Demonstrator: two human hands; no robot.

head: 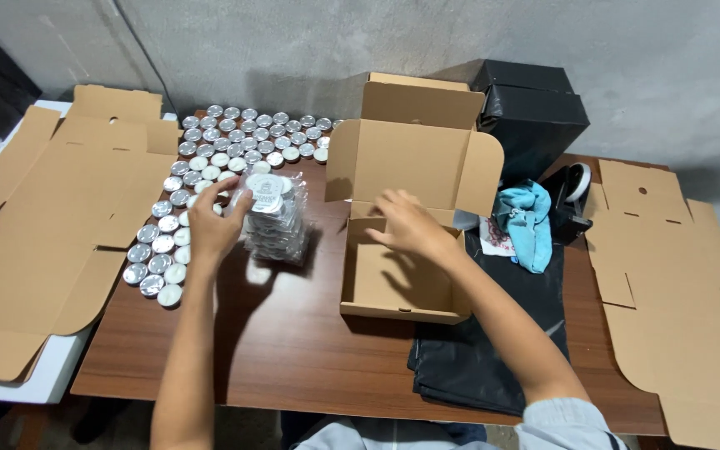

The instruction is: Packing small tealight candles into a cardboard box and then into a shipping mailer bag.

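- The clear pack (275, 215) of tealights sits left of the open box (402, 250), standing roughly upright on the table (293, 342), its long axis running near to far.
- The left hand (214, 223) is the nearer one: it grips the pack's left side, fingers curled around the wrap.
- The right hand (406, 223) hovers over the box's far inner edge, fingers spread and loose, holding nothing; whether it touches the cardboard I cannot tell.
- Loose tealights (210, 167) lie left and far of the pack; flat cardboard (60, 217) lies beyond them.
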